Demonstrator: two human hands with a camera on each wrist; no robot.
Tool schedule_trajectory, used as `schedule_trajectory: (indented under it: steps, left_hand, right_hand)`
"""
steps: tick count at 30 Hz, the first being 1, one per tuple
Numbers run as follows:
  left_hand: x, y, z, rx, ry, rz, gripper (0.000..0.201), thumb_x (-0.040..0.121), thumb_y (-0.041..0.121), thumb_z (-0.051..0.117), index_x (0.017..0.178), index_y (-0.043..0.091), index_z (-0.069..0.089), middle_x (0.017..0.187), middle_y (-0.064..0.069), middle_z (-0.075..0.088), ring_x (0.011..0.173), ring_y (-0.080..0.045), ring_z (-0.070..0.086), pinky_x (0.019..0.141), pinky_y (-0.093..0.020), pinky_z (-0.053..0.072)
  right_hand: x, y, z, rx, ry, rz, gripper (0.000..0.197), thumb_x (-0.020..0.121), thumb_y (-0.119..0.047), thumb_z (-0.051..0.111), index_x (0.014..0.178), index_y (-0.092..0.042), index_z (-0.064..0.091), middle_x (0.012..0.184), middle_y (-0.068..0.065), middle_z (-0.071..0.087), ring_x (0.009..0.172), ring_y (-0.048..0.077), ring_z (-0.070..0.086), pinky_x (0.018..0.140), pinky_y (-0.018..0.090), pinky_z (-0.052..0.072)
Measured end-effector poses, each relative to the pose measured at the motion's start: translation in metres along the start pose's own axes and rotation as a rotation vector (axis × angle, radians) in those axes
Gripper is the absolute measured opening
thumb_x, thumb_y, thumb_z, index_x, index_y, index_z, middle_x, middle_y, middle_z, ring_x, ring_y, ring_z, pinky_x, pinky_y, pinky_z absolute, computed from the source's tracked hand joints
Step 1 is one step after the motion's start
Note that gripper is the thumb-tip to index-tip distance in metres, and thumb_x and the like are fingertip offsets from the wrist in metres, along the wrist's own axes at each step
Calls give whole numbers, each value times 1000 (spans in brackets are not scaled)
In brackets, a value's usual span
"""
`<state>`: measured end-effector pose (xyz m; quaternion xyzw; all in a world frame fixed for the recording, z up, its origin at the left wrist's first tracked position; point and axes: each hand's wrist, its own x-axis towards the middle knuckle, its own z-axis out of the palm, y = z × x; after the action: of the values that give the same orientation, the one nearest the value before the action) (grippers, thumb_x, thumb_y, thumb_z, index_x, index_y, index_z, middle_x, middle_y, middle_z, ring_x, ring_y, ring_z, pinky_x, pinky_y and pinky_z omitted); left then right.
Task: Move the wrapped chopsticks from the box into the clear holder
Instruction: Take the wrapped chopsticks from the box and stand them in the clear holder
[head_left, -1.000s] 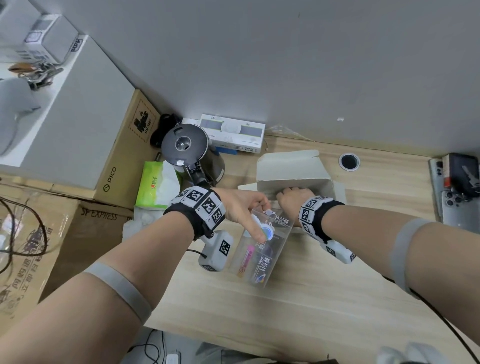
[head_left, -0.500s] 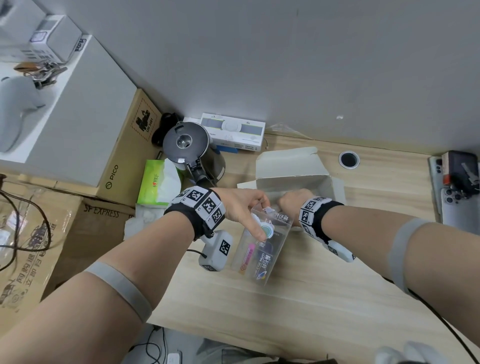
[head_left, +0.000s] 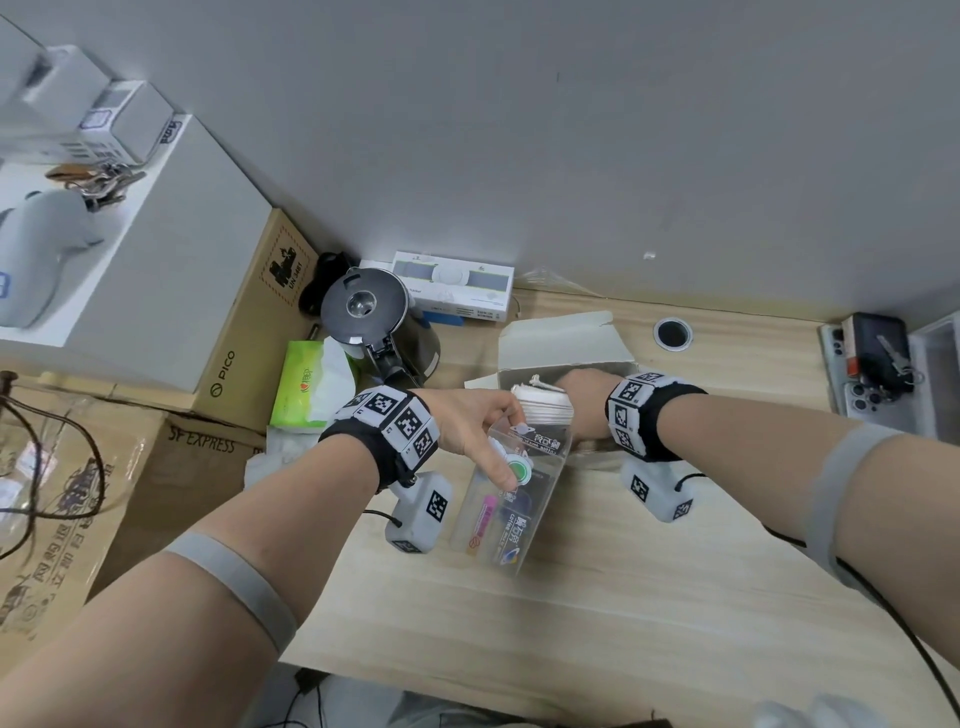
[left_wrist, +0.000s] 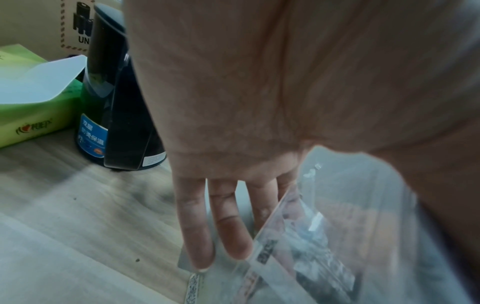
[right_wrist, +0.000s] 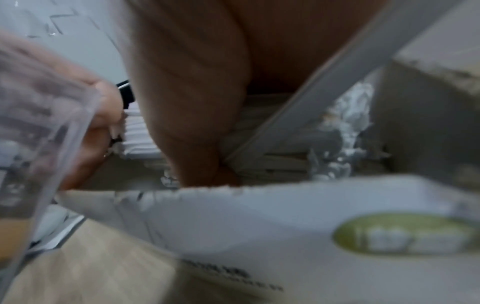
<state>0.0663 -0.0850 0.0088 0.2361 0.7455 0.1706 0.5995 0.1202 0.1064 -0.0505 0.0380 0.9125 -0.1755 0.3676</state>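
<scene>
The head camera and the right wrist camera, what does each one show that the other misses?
Only the head view shows the kettle, the green tissue pack, both forearms, and the left hand holding the clear holder. Only the right wrist view looks inside the box, at wrapped chopsticks lying there. Both show the holder, the box, the white bundle in the right hand and the wooden table.

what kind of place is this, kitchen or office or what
Probably an office or storeroom corner rather than a kitchen: stacked shipping cartons beside a wooden desk with a cable grommet, plus an electric kettle and a tissue pack against a bare wall.
</scene>
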Motion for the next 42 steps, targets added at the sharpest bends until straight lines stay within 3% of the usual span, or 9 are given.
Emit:
schedule_trajectory:
  steps: [4,10,18,23,26,30,33,37,42]
  left_hand:
    - [-6,1,-1,-13,22,9,72,57,38,92,116,33,52,132,5,51,123,-18,51,101,-33,47]
    - [-21,7,-1,1,71,5,72,55,43,91,115,36,52,140,2,49,131,-16,45,111,-35,39]
    - [-29,16,5,35,130,-7,90,46,50,88,124,24,52,135,-2,56,124,-20,57,106,-39,48]
    - [-24,18,10,3,173,-33,77,63,36,91,127,20,50,124,1,56,104,-13,57,87,-25,50]
    - [-22,17,15,-9,230,-37,71,73,27,88,131,17,48,123,0,56,103,-13,54,78,-18,46]
    - [-20,22,18,-29,241,-12,78,71,31,89,133,15,45,124,-1,58,104,-13,58,88,-27,51]
    - [-18,27,18,-67,260,29,83,63,37,90,130,15,47,124,0,61,111,-15,61,97,-33,52]
    - [-17,36,21,-135,240,105,77,61,31,92,127,18,56,123,1,68,117,-15,63,106,-37,48]
    - [-17,44,23,-79,153,111,75,63,18,90,128,11,54,126,-9,65,120,-23,61,107,-45,47]
  right_hand:
    - [-11,3,-8,177,66,0,24,76,-22,78,93,-15,63,87,6,70,84,27,69,75,34,57]
    - [-31,7,-20,451,196,-22,27,74,-7,78,92,-13,59,73,-4,60,72,19,62,56,22,46]
    - [-45,5,-44,740,289,17,33,76,-21,81,103,-8,66,83,0,65,72,9,60,57,19,46]
    - [-43,10,-52,1037,230,46,72,48,-42,91,108,-8,68,96,13,76,91,32,73,83,48,59]
    - [-58,-1,-59,1357,251,0,46,73,-18,85,109,1,65,85,14,72,80,29,72,72,42,60]
    - [-66,-12,-63,1657,297,-125,5,89,1,67,94,1,67,73,8,72,68,19,70,62,30,59]
    - [-64,-25,-59,1681,368,-146,7,82,0,75,83,-4,69,74,9,71,74,23,69,78,38,58]
    - [-62,-41,-50,1634,494,-125,40,65,-12,87,102,-7,72,103,14,75,102,31,70,94,47,55]
    - [-59,-46,-53,1638,601,-94,23,73,-9,85,90,-16,70,102,10,75,101,28,70,94,48,56]
